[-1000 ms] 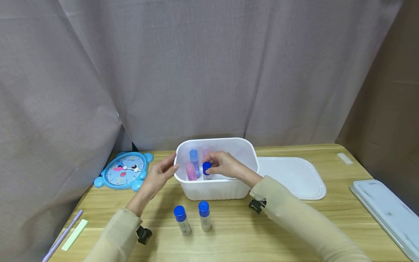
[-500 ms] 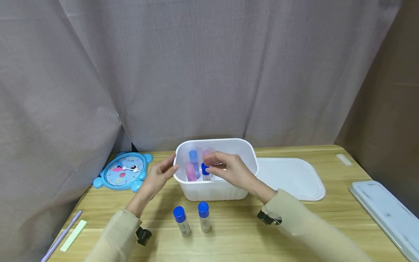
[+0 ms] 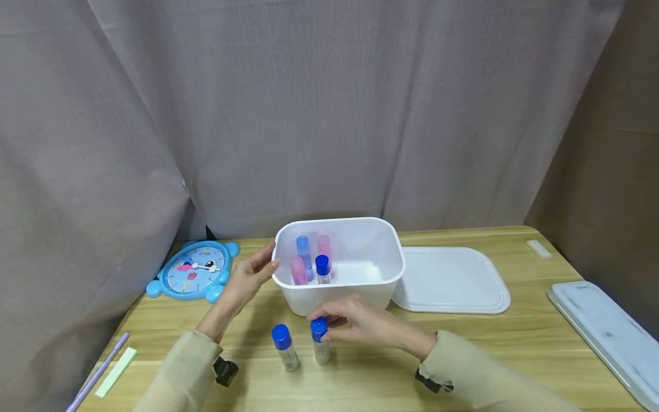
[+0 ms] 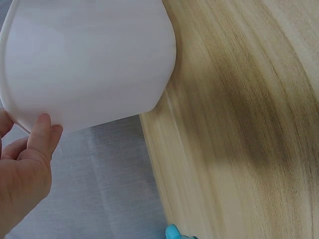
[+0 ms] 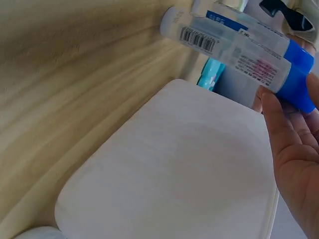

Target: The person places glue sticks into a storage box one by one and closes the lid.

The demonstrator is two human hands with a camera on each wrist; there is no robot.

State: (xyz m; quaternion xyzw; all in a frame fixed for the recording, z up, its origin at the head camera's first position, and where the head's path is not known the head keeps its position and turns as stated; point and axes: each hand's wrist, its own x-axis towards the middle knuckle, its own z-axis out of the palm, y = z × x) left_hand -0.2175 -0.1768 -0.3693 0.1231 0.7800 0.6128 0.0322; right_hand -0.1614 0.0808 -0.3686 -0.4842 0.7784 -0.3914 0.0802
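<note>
Right hand (image 3: 360,326): pinches the blue cap of the glue stick (image 3: 320,342) (lift it straight up).
Left hand (image 3: 247,277): fingers flat, steadying the tub (image 3: 340,297).

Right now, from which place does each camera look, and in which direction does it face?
Head: above the table, facing forward and down at white tub, left hand, right hand and sleeves.
Left wrist: low beside the tub wall; thumb against it.
Right wrist: low over the table, facing the glue stick; fingers on its cap.
Shared: tub and tabletop.

Wooden table (image 3: 515,343): tub (image 3: 340,297), lid (image 3: 453,280), clock (image 3: 195,270).
</note>
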